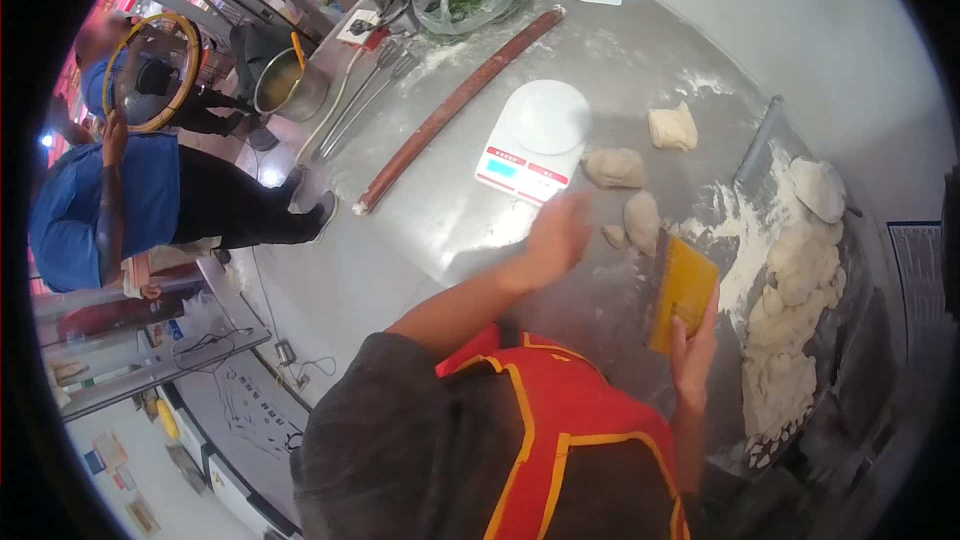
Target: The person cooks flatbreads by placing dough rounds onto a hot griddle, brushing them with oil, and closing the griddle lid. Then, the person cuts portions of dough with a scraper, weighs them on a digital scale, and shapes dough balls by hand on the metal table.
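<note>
Gripping the yellow scraper point(687, 285), the right hand point(694, 348) has open tabletop point(603, 308) leftward.

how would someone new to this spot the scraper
Find the metal table, then the large floury dough mass along its right side in the picture. Just left of that, the person's right hand holds the scraper. Its flat yellow face sets it apart from the pale dough pieces and white scale nearby.
</note>
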`<action>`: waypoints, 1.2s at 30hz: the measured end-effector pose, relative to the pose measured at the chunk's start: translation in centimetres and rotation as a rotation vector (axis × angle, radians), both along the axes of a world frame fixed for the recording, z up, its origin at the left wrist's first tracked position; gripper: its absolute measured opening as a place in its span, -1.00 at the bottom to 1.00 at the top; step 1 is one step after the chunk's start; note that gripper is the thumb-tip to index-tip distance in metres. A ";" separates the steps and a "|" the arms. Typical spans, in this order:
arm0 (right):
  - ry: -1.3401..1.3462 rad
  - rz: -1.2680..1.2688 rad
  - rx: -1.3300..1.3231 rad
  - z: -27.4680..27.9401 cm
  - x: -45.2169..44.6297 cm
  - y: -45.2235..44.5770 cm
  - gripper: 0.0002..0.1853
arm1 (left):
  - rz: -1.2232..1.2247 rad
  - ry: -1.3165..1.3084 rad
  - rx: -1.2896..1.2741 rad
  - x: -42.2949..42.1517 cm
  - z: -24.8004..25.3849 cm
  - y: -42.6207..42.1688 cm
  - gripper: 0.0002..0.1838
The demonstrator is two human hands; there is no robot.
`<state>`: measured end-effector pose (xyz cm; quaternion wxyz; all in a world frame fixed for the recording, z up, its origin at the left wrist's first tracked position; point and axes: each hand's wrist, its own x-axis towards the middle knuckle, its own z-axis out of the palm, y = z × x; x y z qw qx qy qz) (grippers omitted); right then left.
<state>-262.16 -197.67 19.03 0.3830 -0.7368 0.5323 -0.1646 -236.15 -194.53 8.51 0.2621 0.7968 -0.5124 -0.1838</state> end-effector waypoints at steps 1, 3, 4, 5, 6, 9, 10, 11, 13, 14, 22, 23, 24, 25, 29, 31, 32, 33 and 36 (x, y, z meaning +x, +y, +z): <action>0.016 -0.005 -0.003 -0.1 -0.1 0.0 -0.21 | -0.021 -0.057 0.014 0.3 0.1 0.9 -0.41; 0.027 -0.008 -0.020 -0.6 -0.1 -0.1 -0.21 | -0.062 -0.180 0.041 1.3 0.3 2.6 -0.34; 0.030 -0.004 -0.029 -1.0 -0.4 0.0 -0.21 | -0.019 -0.202 -0.026 1.5 -0.3 3.2 -0.38; 0.028 0.006 -0.043 -1.3 -0.4 -0.1 -0.21 | -0.041 -0.195 -0.062 1.6 -0.9 3.1 -0.37; 0.018 0.008 -0.046 -1.4 -0.3 -0.2 -0.21 | -0.059 -0.190 -0.100 1.7 -1.0 2.9 -0.35; 0.028 0.009 -0.027 -1.3 0.1 -0.2 -0.21 | -0.080 -0.192 -0.274 1.7 -2.1 -0.4 -0.32; 0.057 0.002 0.000 -0.7 0.4 -0.2 -0.21 | -0.088 -0.191 -0.346 1.7 -2.5 -2.2 -0.31; 0.085 -0.008 0.021 -0.3 0.6 -0.1 -0.21 | -0.138 -0.302 -0.366 1.7 -3.0 -3.9 -0.33; 0.037 0.006 0.010 0.1 0.7 -0.2 -0.21 | -0.229 -0.537 -0.419 2.0 -3.3 -7.4 -0.38; 0.016 0.013 0.008 0.3 0.5 0.0 -0.22 | -0.269 -0.551 -0.358 2.0 -3.5 -8.0 -0.41; -0.063 -0.004 -0.022 -0.1 0.1 0.3 -0.23 | -0.458 -0.055 -0.106 6.3 1.3 -10.7 -0.52; -0.059 0.000 -0.026 -0.2 0.1 0.4 -0.24 | -0.214 0.268 -0.118 7.1 2.0 -10.4 -0.52; -0.047 -0.005 -0.014 0.0 0.3 0.4 -0.24 | 0.041 0.585 -0.125 8.1 2.4 -9.9 -0.52; -0.035 -0.008 -0.004 0.3 0.6 0.3 -0.24 | 0.044 0.415 -0.154 9.3 2.4 -9.6 -0.47; 0.033 0.009 0.067 -0.1 0.8 0.0 -0.24 | 0.038 -0.119 -0.076 11.6 1.8 -7.6 -0.31; 0.113 0.028 0.089 -0.9 0.8 0.0 -0.23 | 0.020 -0.265 -0.005 11.4 1.3 -7.1 -0.27; 0.153 0.038 0.098 -1.2 0.8 0.0 -0.22 | 0.011 -0.316 -0.002 11.3 1.7 -7.0 -0.25; 0.114 0.062 0.049 -1.3 0.9 0.2 -0.22 | 0.002 -0.368 0.002 11.1 2.0 -6.7 -0.23; 0.004 0.130 -0.102 -1.7 1.5 0.2 -0.23 | 0.133 -0.472 -0.361 9.3 2.1 -5.8 -0.25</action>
